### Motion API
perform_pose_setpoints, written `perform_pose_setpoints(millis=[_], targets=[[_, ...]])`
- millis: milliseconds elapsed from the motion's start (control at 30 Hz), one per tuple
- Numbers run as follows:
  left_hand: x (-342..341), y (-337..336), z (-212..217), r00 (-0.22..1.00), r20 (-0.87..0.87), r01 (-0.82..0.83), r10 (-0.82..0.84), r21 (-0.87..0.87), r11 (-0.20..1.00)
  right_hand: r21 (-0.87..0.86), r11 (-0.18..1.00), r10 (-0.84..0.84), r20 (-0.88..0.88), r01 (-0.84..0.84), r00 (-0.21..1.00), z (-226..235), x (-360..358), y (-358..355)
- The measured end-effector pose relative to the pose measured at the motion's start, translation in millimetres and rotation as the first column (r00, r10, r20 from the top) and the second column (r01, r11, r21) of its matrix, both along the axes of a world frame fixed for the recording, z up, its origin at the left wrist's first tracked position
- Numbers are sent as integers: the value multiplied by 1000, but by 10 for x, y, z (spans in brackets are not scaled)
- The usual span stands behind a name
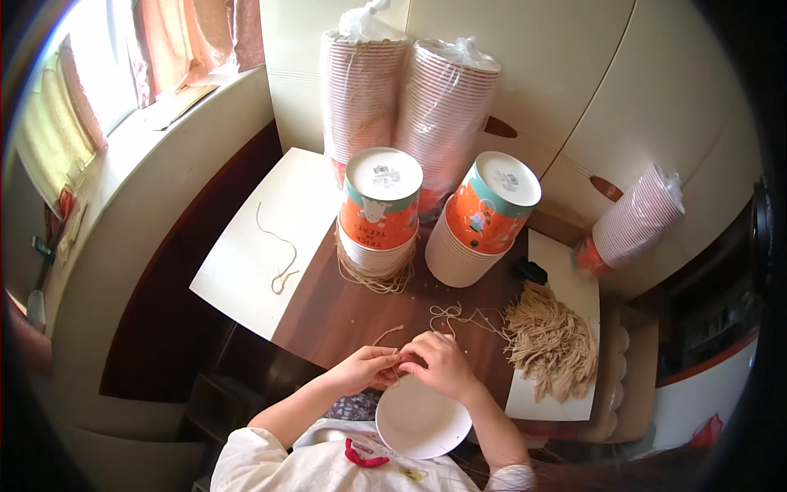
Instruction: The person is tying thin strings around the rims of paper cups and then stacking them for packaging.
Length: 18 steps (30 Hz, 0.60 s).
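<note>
A paper bucket [424,416] rests against my lap with its white inside turned up toward me. At its far rim my left hand [367,369] and my right hand [441,365] meet, fingertips pinched together. A short end of twine [390,331] sticks out beyond the left fingers, and a thin strand runs down between the hands at the rim. The right hand also lies over the bucket's edge. My fingers hide how the twine passes through the bucket. Just past the right hand, loose twine [469,316] curls on the brown table [320,328].
Two stacks of upturned orange-and-teal buckets [381,215] [492,209] stand ahead, twine looped around the left one. Behind rise tall bagged bucket stacks [365,98]. A heap of cut twine [553,343] lies right, near a black object [531,271]. One strand [287,258] lies on the left white board [246,254].
</note>
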<state>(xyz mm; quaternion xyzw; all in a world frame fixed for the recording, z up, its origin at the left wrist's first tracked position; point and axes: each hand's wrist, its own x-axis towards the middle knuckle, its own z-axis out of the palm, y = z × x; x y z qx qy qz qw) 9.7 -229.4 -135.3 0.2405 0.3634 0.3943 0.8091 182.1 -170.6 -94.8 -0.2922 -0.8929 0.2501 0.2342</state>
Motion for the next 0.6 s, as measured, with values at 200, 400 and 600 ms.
perform_pose_setpoints(millis=[200, 400, 600], targets=[[-10, 17, 16, 997, -62, 50, -50, 8, 999, 116, 992, -57, 2, 56, 998, -99, 31, -70], [-93, 10, -38, 998, 51, -29, 31, -55, 998, 73, 990, -116, -63, 120, 991, 56, 60, -245], [-132, -4, -110, 999, 18, -51, 51, 29, 998, 51, 999, -14, 2, 14, 1000, -70, -124, -690]])
